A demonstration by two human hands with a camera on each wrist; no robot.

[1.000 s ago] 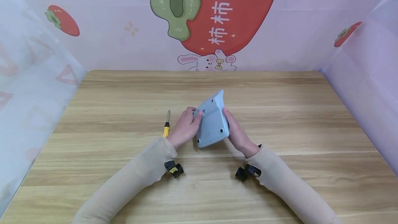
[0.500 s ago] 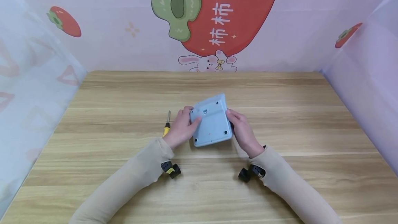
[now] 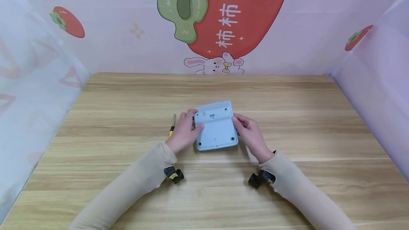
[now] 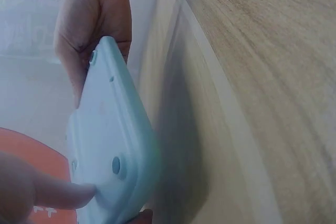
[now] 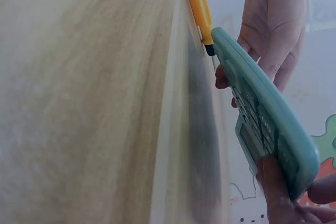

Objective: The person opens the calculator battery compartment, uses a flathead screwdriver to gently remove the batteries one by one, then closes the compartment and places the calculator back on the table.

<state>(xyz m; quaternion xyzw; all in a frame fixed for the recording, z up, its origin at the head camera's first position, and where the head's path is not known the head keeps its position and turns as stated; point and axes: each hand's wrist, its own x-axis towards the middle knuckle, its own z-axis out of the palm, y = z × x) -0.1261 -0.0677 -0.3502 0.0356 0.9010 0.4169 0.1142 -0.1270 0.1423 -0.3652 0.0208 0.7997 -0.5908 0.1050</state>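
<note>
A light blue calculator [image 3: 215,127] is held face down above the table, its back with dark round feet and a small slot turned up. My left hand [image 3: 185,130] grips its left edge, thumb lying on the back. On the opposite edge my right hand [image 3: 250,134] pinches it between thumb and fingers. In the right wrist view the keys and screen of the calculator [image 5: 268,124] face down towards the table, with fingers under them. The left wrist view shows a thumb [image 4: 58,192] pressed on the back near a foot.
A screwdriver [image 3: 171,129] with a yellow and black handle lies on the wooden table [image 3: 287,116] just left of my left hand, partly hidden by it. A printed cloth wall [image 3: 121,45] stands behind the table, with others at both sides.
The calculator has turned from a steep tilt to a flatter pose, its back facing up more squarely. My right hand has shifted slightly right and the left slightly left, both keeping hold.
</note>
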